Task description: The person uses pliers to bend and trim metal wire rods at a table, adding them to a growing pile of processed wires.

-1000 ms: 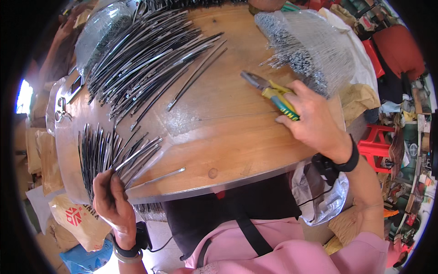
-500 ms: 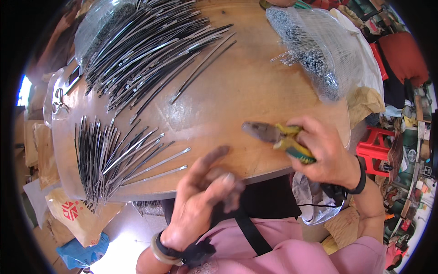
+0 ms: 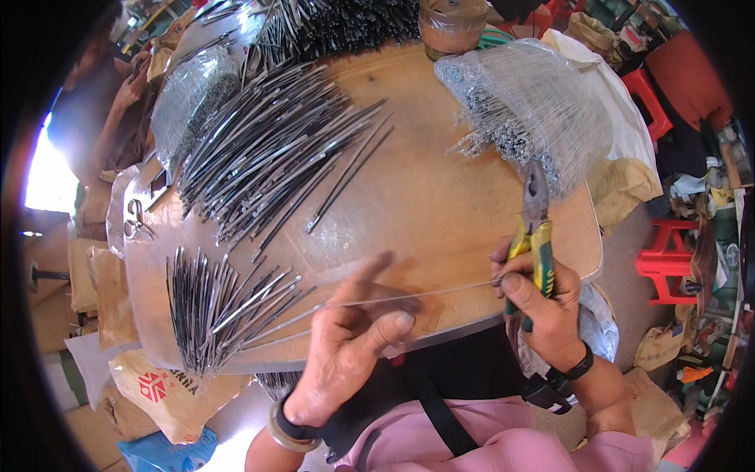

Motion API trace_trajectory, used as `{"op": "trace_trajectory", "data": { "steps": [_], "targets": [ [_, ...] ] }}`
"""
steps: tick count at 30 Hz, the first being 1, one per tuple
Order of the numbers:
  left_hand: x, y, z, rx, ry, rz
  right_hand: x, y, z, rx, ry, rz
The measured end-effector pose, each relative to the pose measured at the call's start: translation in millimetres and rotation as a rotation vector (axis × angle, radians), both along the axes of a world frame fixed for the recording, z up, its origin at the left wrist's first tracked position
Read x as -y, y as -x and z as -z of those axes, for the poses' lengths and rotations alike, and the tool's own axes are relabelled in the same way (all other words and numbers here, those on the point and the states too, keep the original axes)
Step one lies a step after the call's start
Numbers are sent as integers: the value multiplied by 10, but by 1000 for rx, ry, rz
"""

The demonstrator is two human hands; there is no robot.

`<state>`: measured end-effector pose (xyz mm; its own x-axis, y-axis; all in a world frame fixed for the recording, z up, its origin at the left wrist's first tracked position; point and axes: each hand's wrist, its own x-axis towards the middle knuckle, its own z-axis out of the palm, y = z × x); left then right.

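My right hand (image 3: 554, 311) is wrapped round a pair of pliers (image 3: 535, 228) with yellow-and-green handles, jaws pointing away from me. Its thumb and fingertips also pinch the end of a thin wire (image 3: 448, 289). That wire stretches leftward across the table's near edge to my left hand (image 3: 342, 346). The left hand's index finger is stretched out and blurred, with the thumb apart from it; the wire meets the base of its fingers. Just left of that hand, a fanned bunch of dark metal strips (image 3: 206, 311) lies on the wooden table (image 3: 425, 173).
A larger pile of metal strips (image 3: 267, 141) covers the table's far left. Plastic-wrapped wires (image 3: 535, 102) lie at the far right, near a cup (image 3: 453, 27). Scissors (image 3: 137, 220) rest at the left edge. A red stool (image 3: 667, 263) stands on the right; another person (image 3: 102, 118) is at far left.
The pliers have turned from pointing left to pointing away from me. A thin wire now spans between my hands, its end in my right fingers. The whole view has shifted slightly.
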<state>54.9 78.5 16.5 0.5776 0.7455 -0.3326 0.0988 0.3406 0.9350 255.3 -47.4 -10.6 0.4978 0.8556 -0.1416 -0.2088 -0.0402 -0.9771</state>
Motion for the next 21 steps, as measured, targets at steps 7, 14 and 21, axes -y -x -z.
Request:
{"op": "trace_trajectory", "data": {
  "steps": [7, 14, 21],
  "targets": [
    [-796, -40, 129, -791, -1113, 110, 30, -96, -48, -760, 53, 10],
    [-713, 58, 73, -786, -1065, 72, 202, -97, -13, -970, 39, -125],
    [-130, 579, -110, -74, 10, -321, 270, 97, 46, -887, 6, -181]
  ]
}}
